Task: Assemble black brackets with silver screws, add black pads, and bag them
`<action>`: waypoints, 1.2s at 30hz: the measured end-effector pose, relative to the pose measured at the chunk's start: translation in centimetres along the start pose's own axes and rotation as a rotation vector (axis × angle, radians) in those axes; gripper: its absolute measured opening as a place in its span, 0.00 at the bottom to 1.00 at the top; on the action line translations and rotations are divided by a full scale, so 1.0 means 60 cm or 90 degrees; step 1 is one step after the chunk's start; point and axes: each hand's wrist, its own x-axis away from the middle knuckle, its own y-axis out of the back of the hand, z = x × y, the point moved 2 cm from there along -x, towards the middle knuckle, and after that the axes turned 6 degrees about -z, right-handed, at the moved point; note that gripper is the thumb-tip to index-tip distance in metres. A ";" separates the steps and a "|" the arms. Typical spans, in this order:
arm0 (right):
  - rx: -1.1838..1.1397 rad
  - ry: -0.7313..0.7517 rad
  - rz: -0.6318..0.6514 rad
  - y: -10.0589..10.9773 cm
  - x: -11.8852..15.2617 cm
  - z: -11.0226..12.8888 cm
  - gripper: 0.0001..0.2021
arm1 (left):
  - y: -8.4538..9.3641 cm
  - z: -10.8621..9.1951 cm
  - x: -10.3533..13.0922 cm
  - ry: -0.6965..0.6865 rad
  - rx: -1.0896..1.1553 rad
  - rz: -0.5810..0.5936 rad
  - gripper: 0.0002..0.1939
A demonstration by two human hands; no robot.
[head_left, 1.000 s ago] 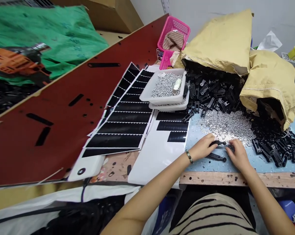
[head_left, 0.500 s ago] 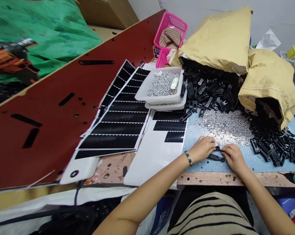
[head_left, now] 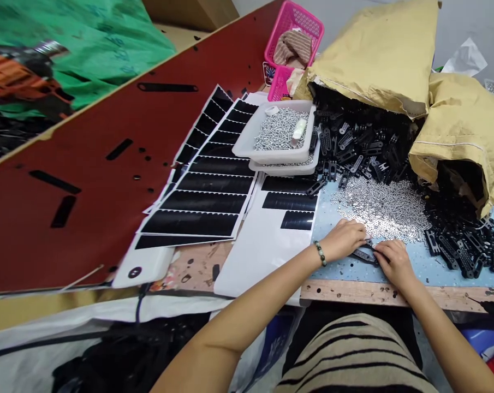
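My left hand (head_left: 345, 239), with a beaded bracelet at its wrist, is closed on one end of a small black plastic part (head_left: 369, 245). The fingers of my right hand (head_left: 395, 261) pinch the other end, and much of the part is hidden by both hands. Just below it, on the blue mat (head_left: 337, 270), lies a black perforated link (head_left: 364, 256). A heap of small silver screws and nuts (head_left: 388, 210) spreads right behind my hands. More black plastic parts (head_left: 462, 254) are piled to the right.
Two large yellow sacks (head_left: 378, 54) spill black parts at the back. Stacked white trays (head_left: 242, 144) of screws stand left of them, near a pink basket (head_left: 276, 30). Sheets of black strips (head_left: 208, 202) lie at left, beside a red board (head_left: 29, 240). An orange power tool (head_left: 9, 76) sits beyond.
The camera view has shifted, so the scene sits slightly higher and further right. Both hands stay together on the small black part, with only slight finger movement.
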 end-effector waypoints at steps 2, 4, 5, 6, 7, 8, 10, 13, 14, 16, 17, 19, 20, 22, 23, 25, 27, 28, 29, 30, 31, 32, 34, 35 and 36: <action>0.011 -0.008 0.011 0.001 -0.003 0.001 0.07 | -0.002 0.002 0.005 0.012 0.009 -0.003 0.09; 0.011 -0.005 0.029 0.002 -0.006 0.003 0.08 | -0.005 0.004 0.010 0.014 0.022 -0.003 0.09; 0.005 0.000 0.037 0.002 -0.006 0.005 0.08 | -0.005 0.005 0.013 0.011 0.030 -0.003 0.10; -0.001 0.006 0.043 0.002 -0.005 0.006 0.08 | -0.006 0.005 0.016 0.009 0.038 -0.002 0.10; -0.008 0.011 0.047 0.002 -0.004 0.007 0.08 | -0.006 0.006 0.018 0.010 0.047 -0.002 0.10; -0.013 0.013 0.050 0.002 -0.002 0.008 0.08 | -0.006 0.007 0.019 0.012 0.055 -0.001 0.11; -0.019 0.016 0.058 0.003 0.000 0.007 0.09 | -0.005 0.009 0.021 0.022 0.066 0.001 0.10; -0.026 0.004 0.040 0.005 -0.008 -0.001 0.09 | -0.003 0.009 0.022 0.039 0.067 0.008 0.09; -0.019 -0.010 0.017 0.004 -0.017 -0.005 0.10 | -0.002 0.008 0.023 0.044 0.066 0.012 0.08; 0.021 -0.032 -0.023 -0.003 -0.045 -0.010 0.13 | -0.004 0.006 0.029 0.056 0.063 0.015 0.08; 0.050 -0.029 -0.027 -0.010 -0.062 -0.010 0.15 | -0.005 0.004 0.033 0.063 0.063 0.014 0.08; 0.107 0.009 0.002 -0.030 -0.098 -0.010 0.17 | -0.008 0.003 0.043 0.075 0.067 0.003 0.08; 0.132 0.030 0.021 -0.041 -0.115 -0.010 0.18 | -0.009 0.003 0.048 0.078 0.073 -0.002 0.08; 0.176 0.049 0.044 -0.057 -0.141 -0.016 0.16 | -0.008 0.006 0.054 0.072 0.092 -0.014 0.07; 0.194 0.047 0.050 -0.062 -0.148 -0.022 0.15 | -0.005 0.009 0.054 0.072 0.100 -0.031 0.07; 0.228 0.036 0.054 -0.064 -0.155 -0.039 0.12 | 0.003 0.023 0.047 0.091 0.092 -0.094 0.12; 0.259 0.024 0.045 -0.058 -0.156 -0.060 0.10 | 0.012 0.042 0.033 0.127 0.044 -0.157 0.20; 0.272 0.017 0.033 -0.054 -0.156 -0.072 0.10 | 0.013 0.051 0.024 0.141 0.012 -0.167 0.27; 0.280 0.009 0.019 -0.049 -0.157 -0.082 0.09 | 0.012 0.061 0.014 0.146 -0.018 -0.157 0.35; 0.282 -0.001 0.005 -0.043 -0.160 -0.092 0.09 | 0.008 0.069 0.004 0.144 -0.042 -0.135 0.43; 0.280 -0.010 -0.007 -0.038 -0.163 -0.100 0.09 | 0.003 0.076 -0.004 0.138 -0.059 -0.109 0.50; 0.276 -0.017 -0.017 -0.033 -0.166 -0.107 0.10 | -0.004 0.082 -0.012 0.131 -0.070 -0.087 0.56; 0.269 -0.024 -0.028 -0.021 -0.168 -0.113 0.11 | -0.016 0.089 -0.024 0.122 -0.081 -0.066 0.61; 0.265 -0.025 -0.032 -0.015 -0.164 -0.112 0.12 | -0.021 0.090 -0.028 0.123 -0.082 -0.068 0.61; 0.260 -0.025 -0.034 -0.008 -0.156 -0.110 0.13 | -0.026 0.091 -0.032 0.126 -0.083 -0.074 0.61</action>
